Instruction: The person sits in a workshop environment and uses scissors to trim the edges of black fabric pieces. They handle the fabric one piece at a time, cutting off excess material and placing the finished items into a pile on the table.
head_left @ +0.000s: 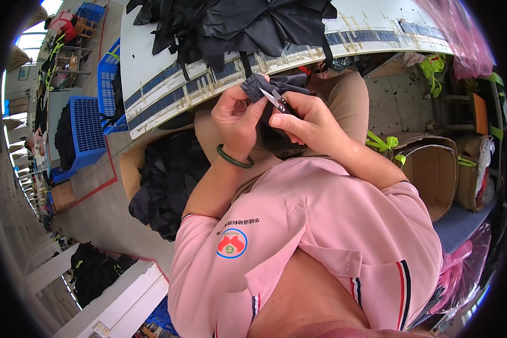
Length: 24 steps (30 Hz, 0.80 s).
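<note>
Between the thumb and fingers of my left hand [234,115] is pinched the edge of a black fabric piece [255,85], held up just off the table's near edge. My right hand [310,115] is closed around small thread snips [274,100] with silver blades and a dark handle. The blade tips point left and lie against the fabric beside my left fingertips. More of the dark cloth hangs behind my hands, partly hidden by them. A dark green bangle [235,158] circles my left wrist.
Black fabric pieces heap [248,25] on the worn white table [372,36] ahead. A carton of black cloth [169,174] stands at my left, with blue plastic crates [87,127] farther out. An open cardboard box [428,174] is at my right.
</note>
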### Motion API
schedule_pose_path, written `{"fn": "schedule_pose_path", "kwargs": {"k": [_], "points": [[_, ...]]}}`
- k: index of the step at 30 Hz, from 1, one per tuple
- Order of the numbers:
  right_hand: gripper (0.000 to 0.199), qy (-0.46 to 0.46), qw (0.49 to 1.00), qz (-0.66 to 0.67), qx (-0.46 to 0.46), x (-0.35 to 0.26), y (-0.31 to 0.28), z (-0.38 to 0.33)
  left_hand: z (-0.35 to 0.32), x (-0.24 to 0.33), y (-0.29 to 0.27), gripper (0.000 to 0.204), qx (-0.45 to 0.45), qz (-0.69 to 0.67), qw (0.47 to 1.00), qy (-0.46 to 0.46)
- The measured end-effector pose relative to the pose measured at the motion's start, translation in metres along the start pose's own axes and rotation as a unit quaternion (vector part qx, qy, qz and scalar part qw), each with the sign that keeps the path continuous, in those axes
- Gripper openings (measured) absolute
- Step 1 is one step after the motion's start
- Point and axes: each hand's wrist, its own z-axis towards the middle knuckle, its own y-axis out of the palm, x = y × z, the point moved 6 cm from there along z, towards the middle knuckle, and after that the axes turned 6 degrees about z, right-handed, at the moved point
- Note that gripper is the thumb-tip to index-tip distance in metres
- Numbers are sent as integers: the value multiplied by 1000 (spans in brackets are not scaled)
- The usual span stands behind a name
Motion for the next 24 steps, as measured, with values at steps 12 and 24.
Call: {"fn": "schedule_pose_path", "kwargs": {"k": [12,24], "points": [[45,-99,983,-140,65,-10,-6,0,-5,-6,3,15,-42,-8,999,-12],[42,-118,980,-146,70,-8,-5,-2,-6,-3,5,14,-28,28,999,20]]}}
